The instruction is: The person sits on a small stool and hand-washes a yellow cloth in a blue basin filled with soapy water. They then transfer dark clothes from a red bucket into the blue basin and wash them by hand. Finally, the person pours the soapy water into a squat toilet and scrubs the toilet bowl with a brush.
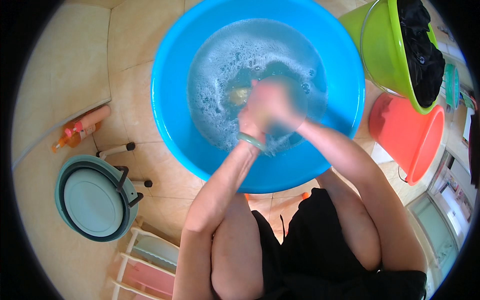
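Head view: blue basin [170, 100], soapy water [215, 55] inside
Left hand [252, 117], right hand [284, 107]: together within basin; blurred, cannot tell grip

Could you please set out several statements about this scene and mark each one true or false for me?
1. The left hand and right hand are together within the blue basin. True.
2. The pale green bangle is on the right wrist. False: the pale green bangle is on the left wrist.
3. Foam shows on the water in the blue basin. True.
4. The coral bucket stands left of the blue basin. False: the coral bucket is to its right.
5. Black cloth fills the mouth of the lime green bucket. True.
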Demonstrator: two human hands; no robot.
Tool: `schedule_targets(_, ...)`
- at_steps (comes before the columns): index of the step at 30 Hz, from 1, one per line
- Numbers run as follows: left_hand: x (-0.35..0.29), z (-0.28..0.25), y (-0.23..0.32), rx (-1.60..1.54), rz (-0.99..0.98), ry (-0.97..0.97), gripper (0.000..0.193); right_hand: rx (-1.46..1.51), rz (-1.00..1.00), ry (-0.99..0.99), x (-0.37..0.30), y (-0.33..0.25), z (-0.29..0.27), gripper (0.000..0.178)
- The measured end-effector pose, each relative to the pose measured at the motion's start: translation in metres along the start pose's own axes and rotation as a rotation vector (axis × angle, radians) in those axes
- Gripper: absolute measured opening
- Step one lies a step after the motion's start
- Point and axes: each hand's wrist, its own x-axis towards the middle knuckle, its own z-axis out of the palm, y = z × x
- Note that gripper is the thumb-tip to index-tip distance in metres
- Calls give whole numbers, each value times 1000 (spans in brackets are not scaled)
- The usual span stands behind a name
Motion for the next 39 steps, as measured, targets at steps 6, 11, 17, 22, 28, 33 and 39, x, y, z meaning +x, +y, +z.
schedule_targets(6, 37, -37, -26, -292, 42, -155, 37, -508, -452, -112, -22, -87, 5, 9)
schedule_targets(11, 15, -13, -19, -82, -109, -100, 22, -232, -63, -63, 10, -6, -4, 18)
schedule_targets(17, 52, -68, -43, -225, 95, -260, 27, -462, -360, -14, -25, -79, 9, 19)
schedule_targets(22, 11, -9, -26, 47, -108, -12, 28, -262, -62, -12, 0, 15, -4, 28)
schedule_targets(28, 28, -33, -28, -211, -92, -32, 33, -250, -259, -48, -45, -76, 13, 20)
schedule_targets(33, 0, -11, -18, 85, -129, 12, 27, -600, -56, -79, 1, -8, -19, 21)
schedule_targets(39, 17, -41, -12, 564, 464, 180, 41, -844, -325, 76, 17, -18, -42, 27)
